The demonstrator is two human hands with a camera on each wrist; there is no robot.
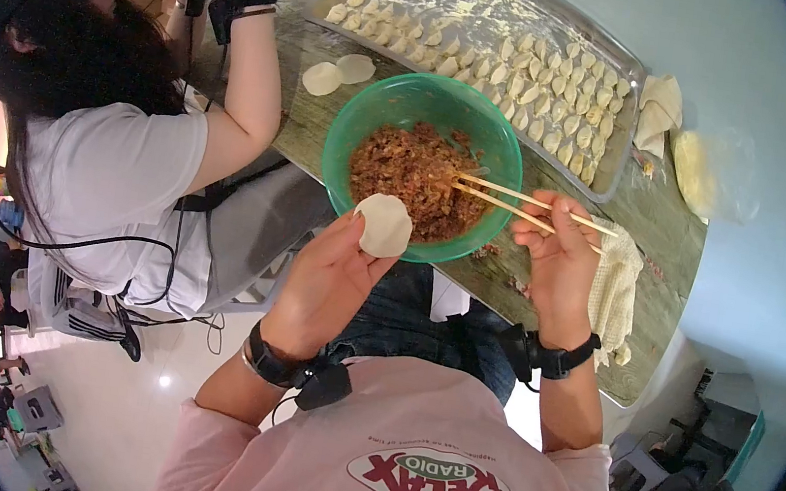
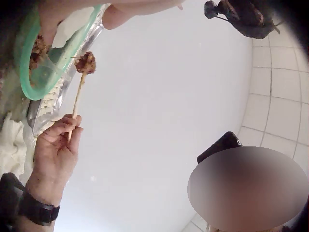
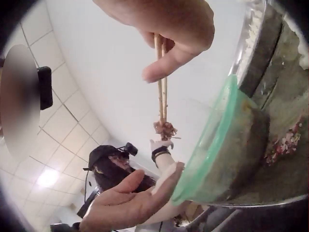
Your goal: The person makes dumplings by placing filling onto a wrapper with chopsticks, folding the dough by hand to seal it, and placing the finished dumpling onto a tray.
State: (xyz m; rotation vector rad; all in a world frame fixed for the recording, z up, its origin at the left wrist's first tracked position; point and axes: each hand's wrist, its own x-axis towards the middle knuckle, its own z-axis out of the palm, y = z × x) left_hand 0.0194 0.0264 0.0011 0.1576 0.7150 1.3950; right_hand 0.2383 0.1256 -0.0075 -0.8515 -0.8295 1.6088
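Note:
My left hand (image 1: 325,274) holds a round, pale dumpling wrapper (image 1: 385,227) at the near rim of a green bowl (image 1: 339,144), thumb at its edge. Brown minced filling (image 1: 403,172) lies inside the bowl. Over the bowl's right side, my right hand (image 1: 562,258) grips a pair of wooden chopsticks (image 1: 504,192), tips pointing left. A clump of filling (image 2: 86,63) clings to those tips, as both wrist views show. In the right wrist view, the left hand (image 3: 125,200) sits below the clump, beside the bowl's rim.
Behind the bowl, a metal tray (image 1: 632,128) carries rows of folded dumplings (image 1: 534,80). Two loose wrappers (image 1: 321,79) lie left of the bowl. A cloth (image 1: 614,285) is at the table's right; a plastic bag (image 1: 705,172) lies farther back. Another person (image 1: 116,159) sits at the left.

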